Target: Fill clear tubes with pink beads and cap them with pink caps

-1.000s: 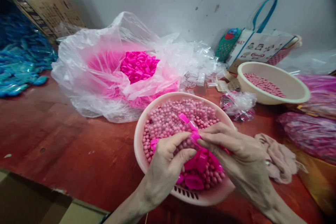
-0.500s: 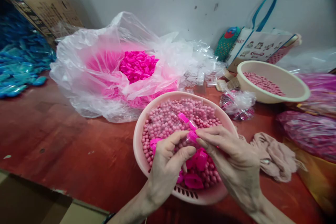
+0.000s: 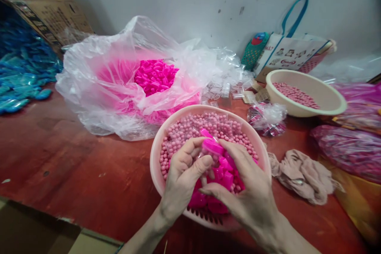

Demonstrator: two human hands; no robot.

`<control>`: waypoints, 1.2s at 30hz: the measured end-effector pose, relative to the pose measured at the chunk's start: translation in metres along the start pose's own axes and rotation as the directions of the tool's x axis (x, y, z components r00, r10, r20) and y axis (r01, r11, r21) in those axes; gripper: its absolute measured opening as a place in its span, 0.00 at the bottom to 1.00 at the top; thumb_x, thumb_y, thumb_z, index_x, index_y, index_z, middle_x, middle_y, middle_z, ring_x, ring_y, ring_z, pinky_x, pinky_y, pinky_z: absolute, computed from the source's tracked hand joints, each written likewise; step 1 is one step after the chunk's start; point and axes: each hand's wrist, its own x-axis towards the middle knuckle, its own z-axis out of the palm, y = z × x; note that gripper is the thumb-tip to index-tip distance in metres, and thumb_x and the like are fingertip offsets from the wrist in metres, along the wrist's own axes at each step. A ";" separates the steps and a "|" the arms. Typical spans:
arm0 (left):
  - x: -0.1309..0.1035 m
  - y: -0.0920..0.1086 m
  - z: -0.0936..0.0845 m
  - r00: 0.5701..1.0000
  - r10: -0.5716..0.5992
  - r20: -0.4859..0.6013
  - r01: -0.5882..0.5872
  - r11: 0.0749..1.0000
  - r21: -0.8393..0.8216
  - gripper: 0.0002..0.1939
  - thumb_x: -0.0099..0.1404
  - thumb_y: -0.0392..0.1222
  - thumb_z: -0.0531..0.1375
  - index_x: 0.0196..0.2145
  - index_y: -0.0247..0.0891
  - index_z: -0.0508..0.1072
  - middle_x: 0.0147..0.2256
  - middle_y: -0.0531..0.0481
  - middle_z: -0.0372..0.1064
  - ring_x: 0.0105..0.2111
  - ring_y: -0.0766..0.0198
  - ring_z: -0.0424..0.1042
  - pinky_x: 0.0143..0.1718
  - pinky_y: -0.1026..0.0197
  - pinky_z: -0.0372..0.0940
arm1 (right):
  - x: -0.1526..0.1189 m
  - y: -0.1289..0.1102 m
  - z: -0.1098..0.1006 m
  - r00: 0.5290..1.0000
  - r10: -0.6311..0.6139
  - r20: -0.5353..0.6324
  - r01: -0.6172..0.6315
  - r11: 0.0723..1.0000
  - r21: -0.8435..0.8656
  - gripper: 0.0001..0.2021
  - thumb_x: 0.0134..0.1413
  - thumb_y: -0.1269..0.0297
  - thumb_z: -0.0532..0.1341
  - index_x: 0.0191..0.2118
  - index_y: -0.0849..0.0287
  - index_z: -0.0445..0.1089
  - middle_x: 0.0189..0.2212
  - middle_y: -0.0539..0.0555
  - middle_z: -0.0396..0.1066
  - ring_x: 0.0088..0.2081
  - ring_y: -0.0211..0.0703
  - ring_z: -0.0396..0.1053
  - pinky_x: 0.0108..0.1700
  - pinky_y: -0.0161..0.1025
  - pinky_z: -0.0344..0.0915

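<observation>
A pink basket [image 3: 156,166] holds pink beads [image 3: 205,121], clear packets of beads and bright pink plastic pieces [image 3: 224,172]. Above it, my left hand [image 3: 184,170] grips a small clear container with a bright pink cap [image 3: 213,147] between thumb and fingers. My right hand [image 3: 248,182] is at the container's right side, its fingertips near the cap and its thumb spread away below. Whether the right fingertips touch the cap is hard to tell. More bright pink pieces [image 3: 156,76] fill a large plastic bag [image 3: 89,99] behind the basket.
A cream bowl [image 3: 333,107] with pink pieces stands at the right, near a printed bag [image 3: 293,53]. A crumpled cloth [image 3: 303,174] lies beside the basket. Blue packets [image 3: 20,75] and a cardboard box [image 3: 56,12] are at the left. Clear pieces [image 3: 224,87] lie behind.
The pink cap now sits more upright and visible in my left hand. My right hand's thumb has moved down and away from its fingers. The view has shifted slightly.
</observation>
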 end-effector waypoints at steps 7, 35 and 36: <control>-0.003 -0.001 0.002 0.998 0.063 -0.006 -0.063 0.998 0.004 0.14 0.63 0.37 0.58 0.48 0.41 0.69 0.40 0.51 0.70 0.30 0.74 0.66 0.38 0.71 0.64 | 0.000 0.004 0.017 0.965 -0.241 -0.104 0.197 0.926 -0.321 0.26 0.48 0.62 0.64 0.51 0.71 0.62 0.42 0.66 0.73 0.45 0.50 0.70 0.47 0.41 0.70; 0.001 0.008 -0.006 0.967 -0.206 0.151 0.216 0.975 -0.055 0.16 0.59 0.39 0.61 0.47 0.36 0.71 0.22 0.53 0.65 0.16 0.76 0.58 0.14 0.76 0.52 | 0.019 0.012 -0.034 0.980 -0.058 0.192 0.017 0.978 0.210 0.20 0.53 0.77 0.59 0.50 0.51 0.69 0.42 0.50 0.76 0.40 0.39 0.75 0.43 0.31 0.72; 0.002 0.009 -0.006 0.966 -0.205 0.157 0.217 0.974 -0.065 0.16 0.59 0.39 0.62 0.46 0.36 0.72 0.21 0.53 0.64 0.17 0.76 0.58 0.15 0.76 0.54 | 0.021 0.012 -0.035 0.978 -0.029 0.205 -0.023 0.968 0.250 0.19 0.52 0.77 0.60 0.48 0.50 0.71 0.40 0.49 0.76 0.39 0.39 0.75 0.42 0.30 0.72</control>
